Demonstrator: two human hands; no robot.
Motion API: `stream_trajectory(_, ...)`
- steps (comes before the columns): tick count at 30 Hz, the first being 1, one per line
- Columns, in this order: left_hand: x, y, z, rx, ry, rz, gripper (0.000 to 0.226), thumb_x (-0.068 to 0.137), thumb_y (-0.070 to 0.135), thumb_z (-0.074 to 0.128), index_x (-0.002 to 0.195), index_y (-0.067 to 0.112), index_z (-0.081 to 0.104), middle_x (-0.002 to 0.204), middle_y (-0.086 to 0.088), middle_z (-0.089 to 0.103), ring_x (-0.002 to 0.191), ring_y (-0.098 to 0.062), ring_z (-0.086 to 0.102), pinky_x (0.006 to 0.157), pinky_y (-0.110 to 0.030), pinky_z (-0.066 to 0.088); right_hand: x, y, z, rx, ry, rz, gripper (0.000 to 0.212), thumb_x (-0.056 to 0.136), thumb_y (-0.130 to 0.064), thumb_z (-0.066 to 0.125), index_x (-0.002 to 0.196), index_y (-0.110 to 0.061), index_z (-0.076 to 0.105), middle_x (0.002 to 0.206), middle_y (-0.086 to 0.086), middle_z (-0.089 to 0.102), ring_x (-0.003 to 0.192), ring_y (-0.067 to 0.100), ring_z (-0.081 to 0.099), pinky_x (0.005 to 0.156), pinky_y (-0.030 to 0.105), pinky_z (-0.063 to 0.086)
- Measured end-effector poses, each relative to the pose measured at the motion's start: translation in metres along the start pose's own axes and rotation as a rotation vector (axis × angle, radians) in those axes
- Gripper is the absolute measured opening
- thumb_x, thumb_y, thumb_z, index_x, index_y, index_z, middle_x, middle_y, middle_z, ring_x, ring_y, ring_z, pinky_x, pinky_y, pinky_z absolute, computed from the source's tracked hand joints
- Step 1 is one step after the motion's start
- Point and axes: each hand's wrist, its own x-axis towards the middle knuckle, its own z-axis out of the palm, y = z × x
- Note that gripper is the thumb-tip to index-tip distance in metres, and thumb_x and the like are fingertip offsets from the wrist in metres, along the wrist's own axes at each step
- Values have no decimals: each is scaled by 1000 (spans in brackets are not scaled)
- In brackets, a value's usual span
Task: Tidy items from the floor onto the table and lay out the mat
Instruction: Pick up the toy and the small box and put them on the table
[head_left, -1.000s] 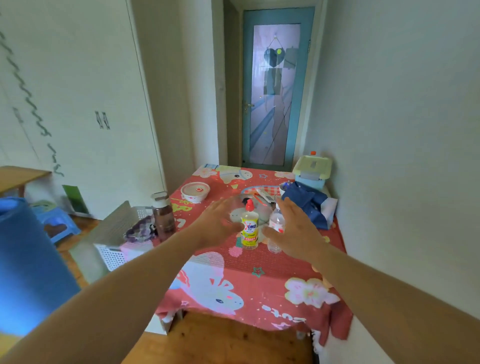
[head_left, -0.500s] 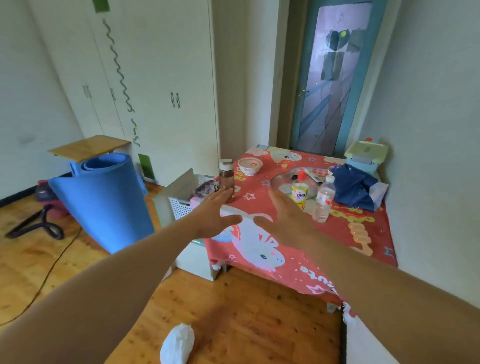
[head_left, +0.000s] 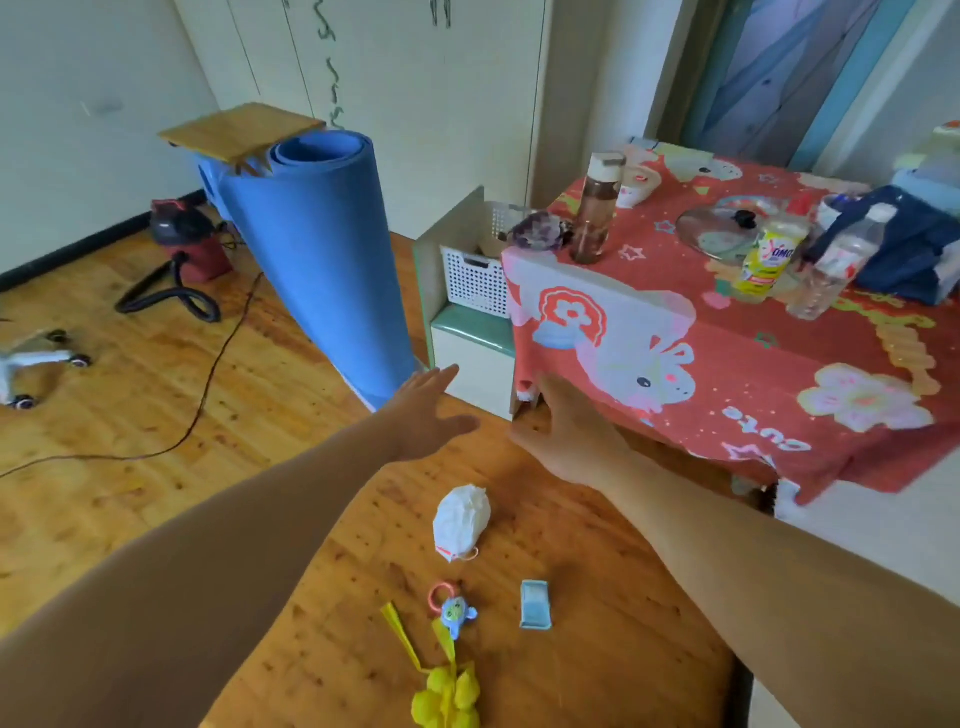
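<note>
My L hand (head_left: 426, 410) and R hand (head_left: 566, 436): fingers straight, holding nothing, over floor (head_left: 156, 415) betw. rolled mat (head_left: 322, 249) and table (head_left: 753, 353) corner. Basket (head_left: 475, 280) beside table: contents unclear.

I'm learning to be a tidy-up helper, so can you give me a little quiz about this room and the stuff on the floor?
1. True or false: the blue mat is rolled up and standing on end on the floor.
2. Which of these lies on the floor, not on the table? A) the brown bottle B) the white bag C) the clear water bottle
3. How many things are the left hand and the right hand holding?

Key: 1 true. 2 B. 3 none; both hands are open, with fingers straight.
</note>
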Motion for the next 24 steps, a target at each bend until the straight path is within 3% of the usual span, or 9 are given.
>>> stream_trajectory(3,-4,-42,20,8,-73,-16,83,85,50,58,150,25,12,160,-2,12,147,-22,11,119,-43,15,-3,-10,44,-51,-63,42,84,83,-70,43,149,-30,9,160,-3,14,146,22,17,114,44,29)
stream_trajectory(6,-1,-79,50,13,-149,-48,82,86,51,56,150,27,11,160,1,12,148,-21,8,119,-46,15,-4,-6,89,-57,-139,84,83,86,-67,42,150,-30,4,161,-4,5,147,21,11,115,42,25)
stream_trajectory(14,17,-159,173,-41,-251,-177,87,83,49,61,150,26,11,160,-2,10,148,-22,1,120,-42,10,7,58,196,-16,-267,133,79,88,-58,48,150,-27,9,160,0,11,146,20,12,114,37,21)
stream_trajectory(24,69,-294,380,-2,-321,-292,89,82,50,62,150,23,13,159,-7,12,148,-26,3,120,-44,13,36,192,411,105,-384,229,85,87,-53,55,151,-20,11,160,3,11,147,18,8,117,35,16)
